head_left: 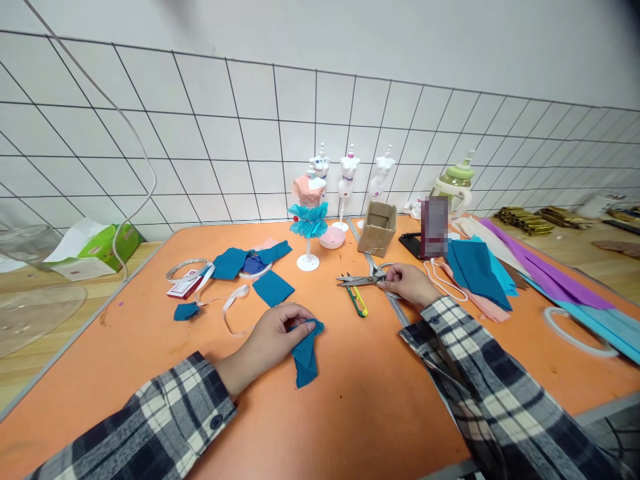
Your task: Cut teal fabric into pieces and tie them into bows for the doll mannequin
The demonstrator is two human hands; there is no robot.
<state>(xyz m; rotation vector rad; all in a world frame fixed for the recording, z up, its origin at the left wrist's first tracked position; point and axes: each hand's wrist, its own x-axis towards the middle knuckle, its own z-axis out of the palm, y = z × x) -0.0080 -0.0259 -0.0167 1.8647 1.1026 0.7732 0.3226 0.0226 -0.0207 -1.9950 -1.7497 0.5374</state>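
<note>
Between the thumb and fingers of my left hand is pinched a strip of dark teal crepe paper, its lower end hanging toward the orange table. My right hand is closed at the handles of a pair of scissors, whose blades point left. Just below the blades lie yellow-green thread snips. A square teal piece lies flat beyond my left hand. Behind it stands a small dress form dressed in a peach top and a ruffled turquoise skirt.
Bare white mannequins, a pink bowl and a cardboard box stand at the back. More teal pieces and a white ribbon lie left. Coloured sheets, a phone and a tape ring are right.
</note>
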